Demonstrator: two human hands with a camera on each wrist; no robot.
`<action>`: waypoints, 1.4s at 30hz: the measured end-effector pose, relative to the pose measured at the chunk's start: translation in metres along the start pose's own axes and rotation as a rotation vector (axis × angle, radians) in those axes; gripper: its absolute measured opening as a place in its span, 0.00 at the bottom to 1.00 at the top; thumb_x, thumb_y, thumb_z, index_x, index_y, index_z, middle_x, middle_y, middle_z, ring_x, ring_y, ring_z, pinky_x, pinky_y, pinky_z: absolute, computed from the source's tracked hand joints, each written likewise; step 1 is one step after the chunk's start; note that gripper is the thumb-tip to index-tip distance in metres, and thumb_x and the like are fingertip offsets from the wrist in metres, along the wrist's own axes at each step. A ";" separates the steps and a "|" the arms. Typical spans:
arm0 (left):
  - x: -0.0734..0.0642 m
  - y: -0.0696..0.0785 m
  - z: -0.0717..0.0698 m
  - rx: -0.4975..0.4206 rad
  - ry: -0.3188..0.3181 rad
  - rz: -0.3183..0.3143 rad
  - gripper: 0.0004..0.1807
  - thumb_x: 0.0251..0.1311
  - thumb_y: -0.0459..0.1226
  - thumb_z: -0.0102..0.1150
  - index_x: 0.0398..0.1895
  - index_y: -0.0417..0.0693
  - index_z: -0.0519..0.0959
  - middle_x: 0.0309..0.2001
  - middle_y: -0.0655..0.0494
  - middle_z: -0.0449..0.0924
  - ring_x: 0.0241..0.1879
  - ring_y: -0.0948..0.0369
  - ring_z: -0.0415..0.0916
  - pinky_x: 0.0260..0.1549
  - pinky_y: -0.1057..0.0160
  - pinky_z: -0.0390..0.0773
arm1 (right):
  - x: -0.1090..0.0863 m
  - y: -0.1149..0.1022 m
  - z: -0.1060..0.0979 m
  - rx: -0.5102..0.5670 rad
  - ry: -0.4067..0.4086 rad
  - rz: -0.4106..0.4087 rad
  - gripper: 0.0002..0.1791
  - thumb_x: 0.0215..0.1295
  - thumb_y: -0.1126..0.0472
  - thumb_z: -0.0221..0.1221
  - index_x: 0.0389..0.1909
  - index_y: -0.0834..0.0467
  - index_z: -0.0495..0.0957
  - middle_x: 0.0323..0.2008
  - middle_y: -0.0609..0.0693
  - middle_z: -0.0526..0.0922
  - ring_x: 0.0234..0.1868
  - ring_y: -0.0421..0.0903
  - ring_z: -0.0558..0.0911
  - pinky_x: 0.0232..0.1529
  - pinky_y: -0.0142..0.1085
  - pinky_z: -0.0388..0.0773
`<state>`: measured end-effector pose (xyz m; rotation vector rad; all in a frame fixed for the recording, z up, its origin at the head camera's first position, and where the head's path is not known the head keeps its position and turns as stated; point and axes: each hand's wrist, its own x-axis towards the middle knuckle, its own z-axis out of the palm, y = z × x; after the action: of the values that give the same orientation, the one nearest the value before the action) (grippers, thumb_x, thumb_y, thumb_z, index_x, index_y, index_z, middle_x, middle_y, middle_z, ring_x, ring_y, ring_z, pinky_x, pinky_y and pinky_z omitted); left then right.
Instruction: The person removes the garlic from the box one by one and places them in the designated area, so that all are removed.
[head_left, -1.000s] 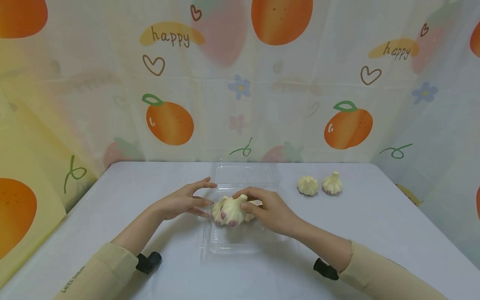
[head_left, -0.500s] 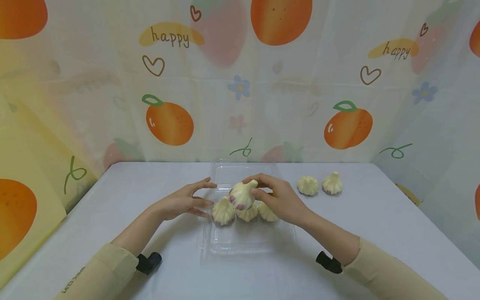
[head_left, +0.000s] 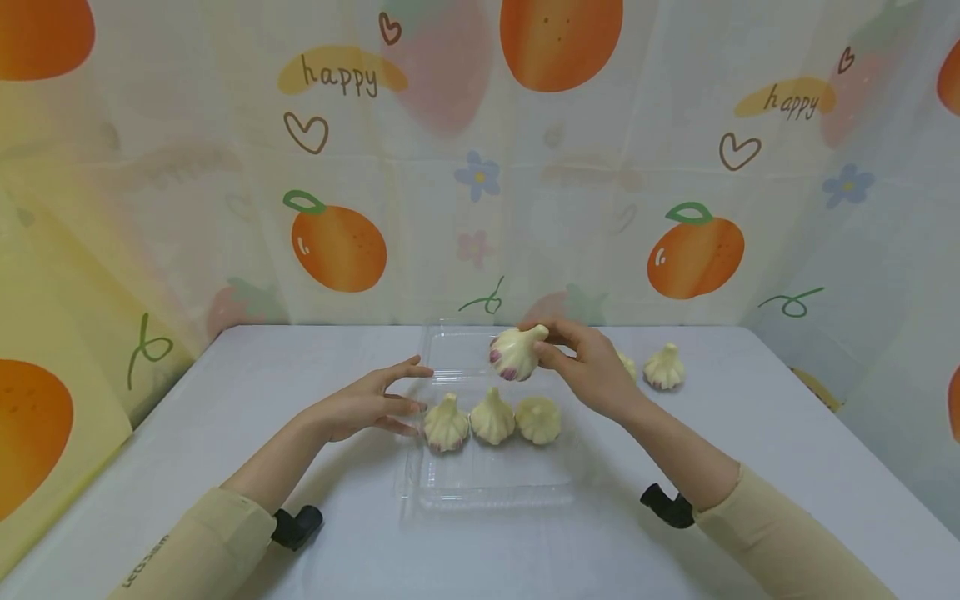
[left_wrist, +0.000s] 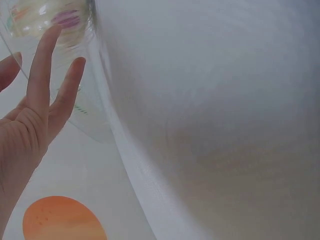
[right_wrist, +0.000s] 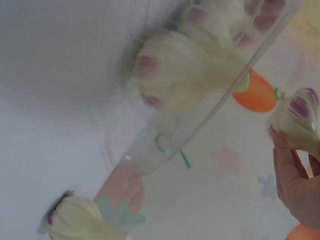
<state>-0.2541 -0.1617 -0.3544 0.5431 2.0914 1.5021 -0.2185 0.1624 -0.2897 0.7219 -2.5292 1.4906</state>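
Note:
My right hand (head_left: 592, 367) pinches a garlic bulb (head_left: 516, 353) with purple marks, held up over the back part of a clear plastic box (head_left: 495, 492). In the right wrist view the same bulb (right_wrist: 298, 120) shows between fingers and thumb at the right edge. Three garlic bulbs stand in a row inside the box: a left one (head_left: 447, 423), a middle one (head_left: 492, 417) and a right one (head_left: 537, 420). My left hand (head_left: 367, 406) has its fingers spread, fingertips right at the box's left side. Through the clear wall, the left wrist view shows a purple-marked bulb (left_wrist: 67, 20).
Behind my right hand a garlic bulb (head_left: 628, 365) is partly hidden, and another bulb (head_left: 665, 367) stands to its right on the white table (head_left: 315, 350). The box's clear lid (head_left: 457, 346) lies open toward the back. A fruit-printed curtain (head_left: 420, 208) hangs behind the table.
My right hand has lifted the garlic bulb out of the box's row, moving it up, back and to the right. The bulbs behind it have come into view. My left hand has stayed still.

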 end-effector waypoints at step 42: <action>0.000 0.002 0.000 0.004 0.006 -0.014 0.35 0.66 0.31 0.56 0.75 0.38 0.56 0.82 0.48 0.27 0.70 0.38 0.64 0.51 0.54 0.87 | -0.004 0.081 -0.124 -0.208 0.433 0.278 0.22 0.77 0.56 0.49 0.65 0.62 0.71 0.56 0.61 0.76 0.39 0.22 0.74 0.41 0.15 0.81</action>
<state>-0.2534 -0.1611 -0.3527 0.5247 2.0982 1.4938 -0.2691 0.3019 -0.2919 0.0100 -2.4530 1.2535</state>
